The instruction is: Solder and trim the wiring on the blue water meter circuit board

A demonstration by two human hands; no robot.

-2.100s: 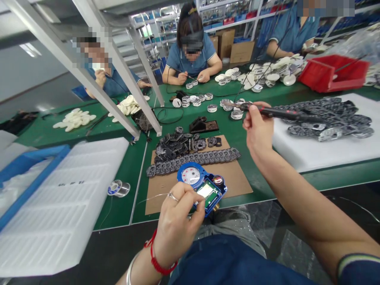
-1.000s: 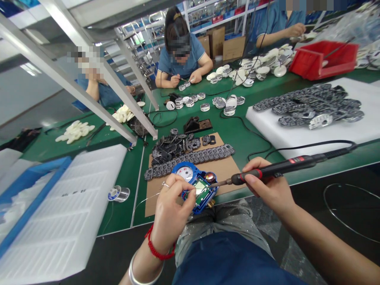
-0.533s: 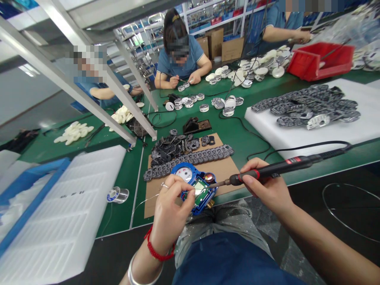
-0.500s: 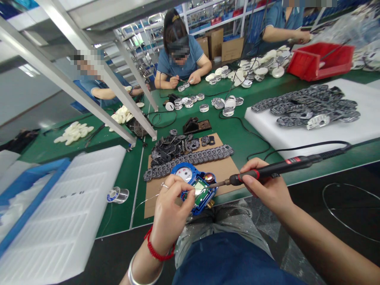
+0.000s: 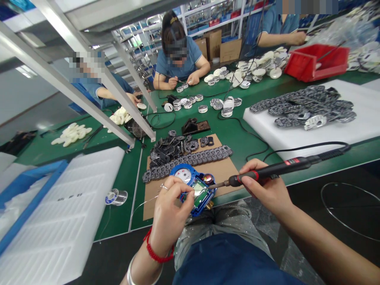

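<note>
Head view: left fingers (image 5: pixel 181 187) (pinching wire (image 5: pixel 148 198)) overlap meter (image 5: pixel 200 190); right fingers (image 5: pixel 251 184) grip soldering iron (image 5: pixel 280 168).

Head-worn view, forward and down

Navy top (image 5: pixel 234 259), grey white-flecked trousers (image 5: pixel 194 234), red braided bracelet (image 5: pixel 158 259), smooth silver bangle (image 5: pixel 129 273) and silver ring (image 5: pixel 164 187).

Right hand (image 5: pixel 268 192) grips soldering iron (image 5: pixel 280 168), tip at blue meter (image 5: pixel 199 190); left hand (image 5: pixel 172 215) pinches thin wire (image 5: pixel 148 200).
</note>
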